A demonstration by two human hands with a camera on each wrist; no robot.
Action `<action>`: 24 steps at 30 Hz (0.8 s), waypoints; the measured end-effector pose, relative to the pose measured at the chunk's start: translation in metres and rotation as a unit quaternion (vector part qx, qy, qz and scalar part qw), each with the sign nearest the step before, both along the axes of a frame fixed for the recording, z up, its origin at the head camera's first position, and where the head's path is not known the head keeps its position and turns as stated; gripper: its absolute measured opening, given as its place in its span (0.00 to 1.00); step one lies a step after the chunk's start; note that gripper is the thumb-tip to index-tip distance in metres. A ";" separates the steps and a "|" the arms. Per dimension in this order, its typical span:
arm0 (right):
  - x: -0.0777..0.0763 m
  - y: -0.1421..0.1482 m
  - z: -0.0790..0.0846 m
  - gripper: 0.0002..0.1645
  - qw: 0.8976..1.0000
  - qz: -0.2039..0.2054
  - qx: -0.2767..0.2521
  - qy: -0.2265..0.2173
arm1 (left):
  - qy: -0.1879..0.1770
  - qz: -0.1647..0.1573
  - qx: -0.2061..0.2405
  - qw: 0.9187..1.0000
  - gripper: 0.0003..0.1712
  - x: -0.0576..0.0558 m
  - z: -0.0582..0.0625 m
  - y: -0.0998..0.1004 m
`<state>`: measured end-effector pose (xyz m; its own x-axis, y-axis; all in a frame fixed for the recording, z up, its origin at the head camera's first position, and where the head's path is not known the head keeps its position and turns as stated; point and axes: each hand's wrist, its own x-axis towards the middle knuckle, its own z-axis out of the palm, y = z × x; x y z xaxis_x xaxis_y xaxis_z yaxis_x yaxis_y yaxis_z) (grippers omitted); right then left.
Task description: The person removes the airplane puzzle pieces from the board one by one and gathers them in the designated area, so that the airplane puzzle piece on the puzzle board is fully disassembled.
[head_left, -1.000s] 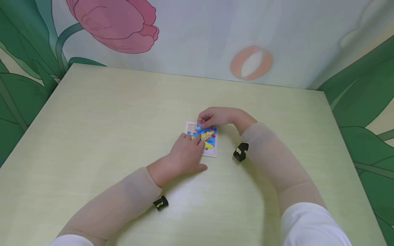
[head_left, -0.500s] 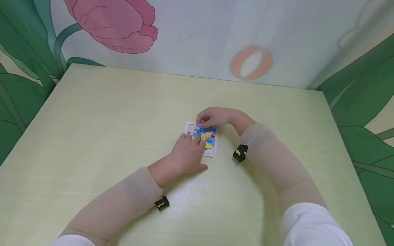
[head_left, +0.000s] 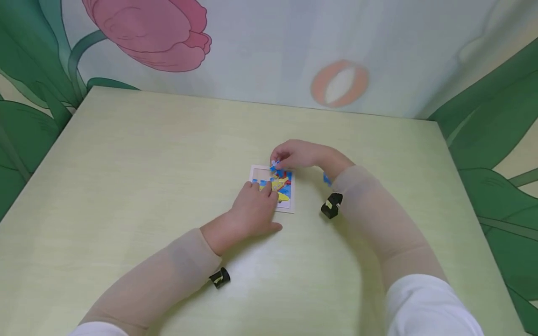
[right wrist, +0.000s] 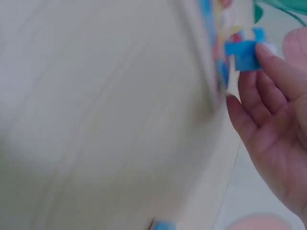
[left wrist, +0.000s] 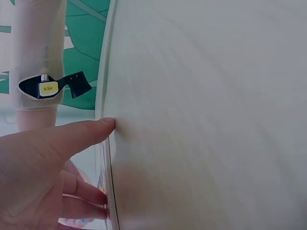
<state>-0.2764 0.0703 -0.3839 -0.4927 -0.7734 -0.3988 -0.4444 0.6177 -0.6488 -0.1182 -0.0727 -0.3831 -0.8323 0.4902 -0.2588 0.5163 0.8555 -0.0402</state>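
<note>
A small jigsaw board with a pale frame and a blue, yellow and red picture lies on the table. My left hand rests on its left part, fingers fairly straight and thumb stretched out on the tabletop; it hides part of the picture. At the board's far edge, my right hand pinches a blue jigsaw piece between thumb and fingers. The piece appears raised off the board in the right wrist view. Bare tray shows at the board's upper left.
Another blue piece lies on the table to the right of the board, partly hidden by my right wrist. Behind the table's far edge stands a wall painted with a flower and leaves.
My right hand has lifted slightly up and away from the board with the blue jigsaw piece. The loose piece beside my right wrist has come into sight. My left hand stays on the board.
</note>
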 end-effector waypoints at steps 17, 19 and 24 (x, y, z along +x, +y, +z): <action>0.011 -0.018 0.004 0.11 0.998 -0.007 0.047 0.046 | -0.009 0.008 0.022 1.000 0.46 0.004 0.001 0.001; 0.010 -0.017 0.003 0.09 0.997 -0.023 0.051 0.052 | -0.011 0.008 0.023 1.000 0.46 0.004 0.000 0.001; 0.006 -0.009 0.001 0.12 0.998 -0.041 0.033 0.036 | -0.008 0.008 0.014 1.000 0.47 0.003 -0.001 0.002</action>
